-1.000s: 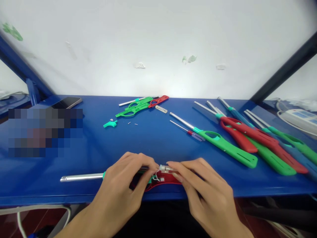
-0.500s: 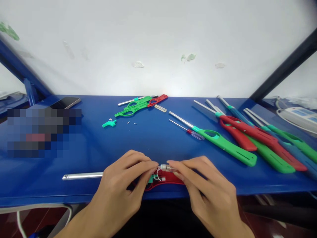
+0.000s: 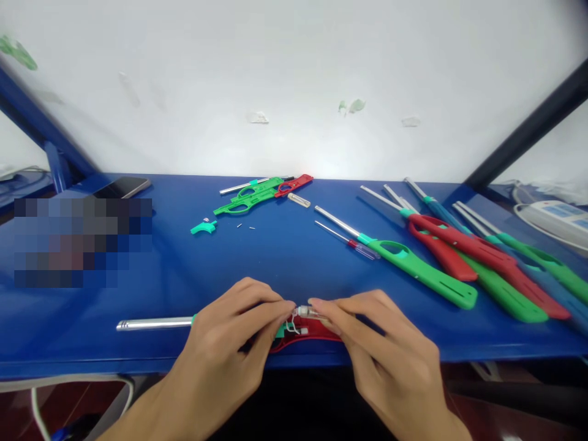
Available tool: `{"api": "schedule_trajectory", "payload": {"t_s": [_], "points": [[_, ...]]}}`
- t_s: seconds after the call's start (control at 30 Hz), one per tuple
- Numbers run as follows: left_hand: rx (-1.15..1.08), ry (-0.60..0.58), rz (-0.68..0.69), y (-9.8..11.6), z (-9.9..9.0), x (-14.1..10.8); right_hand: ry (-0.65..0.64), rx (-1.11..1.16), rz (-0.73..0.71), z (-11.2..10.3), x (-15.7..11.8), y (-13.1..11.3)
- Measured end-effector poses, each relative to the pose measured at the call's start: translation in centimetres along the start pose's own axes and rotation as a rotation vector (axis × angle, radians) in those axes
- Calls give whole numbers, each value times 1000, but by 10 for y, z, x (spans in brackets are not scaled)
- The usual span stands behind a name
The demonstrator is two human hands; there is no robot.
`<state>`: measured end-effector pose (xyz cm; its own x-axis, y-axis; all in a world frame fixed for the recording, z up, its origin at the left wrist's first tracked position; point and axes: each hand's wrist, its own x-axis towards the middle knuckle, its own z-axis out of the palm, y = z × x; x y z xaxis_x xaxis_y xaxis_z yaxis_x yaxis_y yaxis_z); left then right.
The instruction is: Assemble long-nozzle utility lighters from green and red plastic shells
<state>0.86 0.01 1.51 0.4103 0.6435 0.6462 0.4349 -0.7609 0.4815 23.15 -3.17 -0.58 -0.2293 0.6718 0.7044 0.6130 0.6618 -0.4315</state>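
Observation:
Near the table's front edge lies an opened red lighter body [image 3: 316, 329] with a silver tube [image 3: 154, 323] pointing left. My right hand [image 3: 386, 337] pinches a small clear cylinder [image 3: 307, 311] above the red body. My left hand [image 3: 234, 331] is closed at the cylinder's left end, its fingertips pressed together on something too small to make out. A thin white tube [image 3: 290, 326] loops below those fingertips, beside a teal part [image 3: 280, 331] in the body.
Several long lighters, among them a green one [image 3: 422, 272], lie at the right. A screwdriver [image 3: 351, 242] is beside them. Green shells [image 3: 257, 195], a clear tank [image 3: 299, 200] and a teal trigger [image 3: 203, 228] sit farther back. A phone [image 3: 124, 187] is at the left.
The view has shifted very slightly. Both hands stay almost where they were, around the clear cylinder.

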Motion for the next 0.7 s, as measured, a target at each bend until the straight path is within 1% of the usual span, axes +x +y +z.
{"api": "schedule_trajectory", "payload": {"t_s": [0.4,0.57,0.63,0.7], "points": [[17,-22,-12,1,0,2,-33,-4,13,-1,1,-2],[156,3,48,2,-2,1,-51,-60,17,1,0,0],[237,-19,25,4,-7,-2,-57,-64,26,1,0,0],[302,-50,-32,5,-15,-6,-47,-54,38,-1,0,0]]}}
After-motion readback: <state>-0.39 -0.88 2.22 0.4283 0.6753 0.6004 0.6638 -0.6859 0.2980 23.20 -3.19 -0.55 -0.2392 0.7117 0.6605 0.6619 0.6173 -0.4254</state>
